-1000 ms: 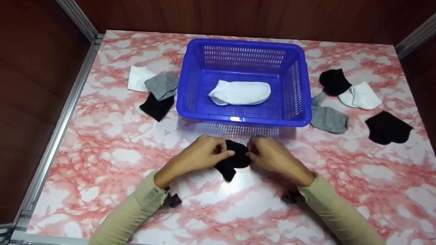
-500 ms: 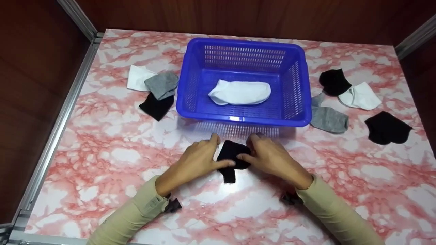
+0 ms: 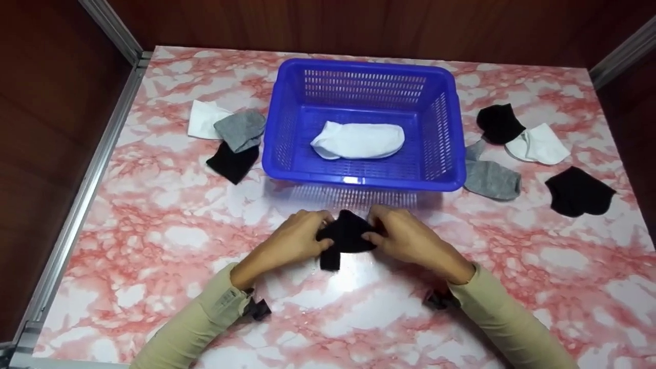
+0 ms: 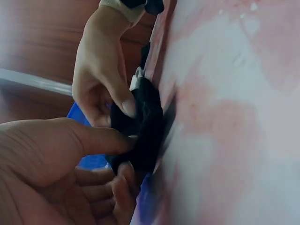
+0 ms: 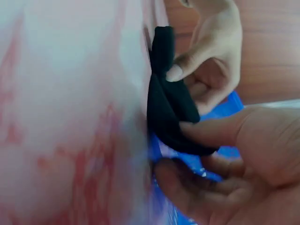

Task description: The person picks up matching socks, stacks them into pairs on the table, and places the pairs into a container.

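A black sock point(image 3: 348, 233) is held between both hands just in front of the blue basket. My left hand point(image 3: 294, 238) pinches its left side between thumb and fingers, and a short flap hangs down below that grip. On the other side my right hand point(image 3: 407, 236) pinches the rounded right end. In the left wrist view the black sock point(image 4: 145, 124) looks bunched close above the table. The right wrist view has the black sock point(image 5: 164, 105) folded, with a thumb on it from each hand.
A blue basket point(image 3: 359, 180) stands behind the hands, a white sock point(image 3: 361, 141) lying in it. At its left lie a white sock point(image 3: 202, 120), a grey sock point(image 3: 240, 130) and a black sock point(image 3: 233, 163). Several black, white and grey socks point(image 3: 494, 180) lie at its right.
The left fingers and thumb spread half a second ago and now pinch the black sock farther left. Its hanging flap has shifted left. The right hand stays at the right end.
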